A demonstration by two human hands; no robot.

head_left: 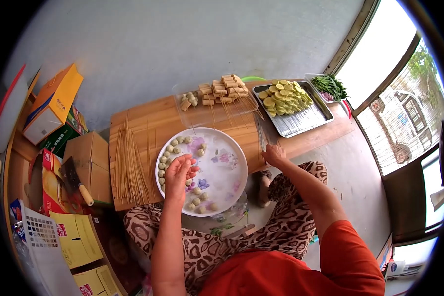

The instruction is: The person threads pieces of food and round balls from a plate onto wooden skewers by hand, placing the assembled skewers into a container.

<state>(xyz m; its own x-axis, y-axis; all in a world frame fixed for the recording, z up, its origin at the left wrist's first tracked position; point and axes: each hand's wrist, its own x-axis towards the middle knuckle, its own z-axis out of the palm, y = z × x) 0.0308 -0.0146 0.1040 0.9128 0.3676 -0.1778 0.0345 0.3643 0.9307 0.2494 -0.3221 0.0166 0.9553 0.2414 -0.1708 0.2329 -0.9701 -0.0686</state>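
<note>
My left hand is above the left part of a round white plate with a printed flower pattern. Its fingers are curled with the thumb against them, and whatever they may hold is hidden. Small greenish balls lie around the plate's left side, some under the hand. At the right edge of the wooden table, my right hand is closed, fingertips down, beside a thin dark strip on the tabletop. I cannot make out what is in it. A bundle of thin bamboo skewers lies left of the plate.
Behind the plate, a clear tray bears skewered tan rolls. A metal tray holds skewered pale-green slices, with green vegetables beyond. Cardboard boxes and a cleaver are at the left.
</note>
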